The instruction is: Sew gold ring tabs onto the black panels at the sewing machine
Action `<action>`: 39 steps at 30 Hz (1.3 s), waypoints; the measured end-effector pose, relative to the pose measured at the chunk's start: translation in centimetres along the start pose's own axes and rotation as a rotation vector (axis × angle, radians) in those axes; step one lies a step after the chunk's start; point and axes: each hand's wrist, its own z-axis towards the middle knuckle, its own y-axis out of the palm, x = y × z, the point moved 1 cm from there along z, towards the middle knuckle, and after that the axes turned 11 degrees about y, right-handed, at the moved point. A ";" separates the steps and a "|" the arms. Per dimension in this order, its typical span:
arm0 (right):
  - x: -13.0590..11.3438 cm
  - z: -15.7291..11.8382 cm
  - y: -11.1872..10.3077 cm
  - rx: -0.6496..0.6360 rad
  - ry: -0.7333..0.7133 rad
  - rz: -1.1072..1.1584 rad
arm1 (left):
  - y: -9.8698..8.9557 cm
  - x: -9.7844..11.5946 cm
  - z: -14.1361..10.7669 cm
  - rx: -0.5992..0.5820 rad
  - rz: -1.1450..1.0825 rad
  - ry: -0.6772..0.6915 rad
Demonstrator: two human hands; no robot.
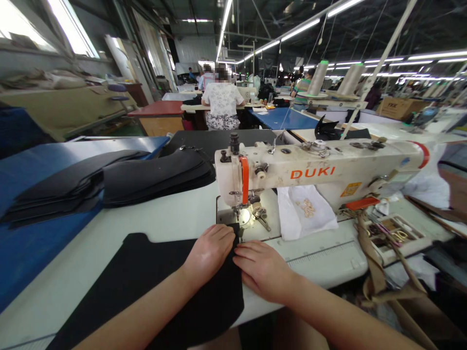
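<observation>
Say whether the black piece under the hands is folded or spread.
Mostly spread: the black piece lies broad and flat on the pale table. Whether its edge under the left hand is folded, I cannot tell.

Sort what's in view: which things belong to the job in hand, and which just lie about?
In the job:
black panel, left hand on it, right hand at its edge
sewing machine
perhaps the stacked black pieces

Apparently lying about:
white sheet with beige bits
tray
tan strap
cardboard box
</observation>
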 end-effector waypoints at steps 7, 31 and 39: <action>0.2 0.5 -0.4 -0.012 0.028 -0.013 | -0.1 0.0 0.0 0.002 -0.007 -0.012; 0.3 0.6 0.2 0.020 0.021 -0.067 | -1.0 -0.4 0.8 -0.136 0.121 0.112; 0.2 0.6 -0.1 0.035 0.004 -0.070 | -0.5 -0.4 0.6 -0.089 0.080 0.108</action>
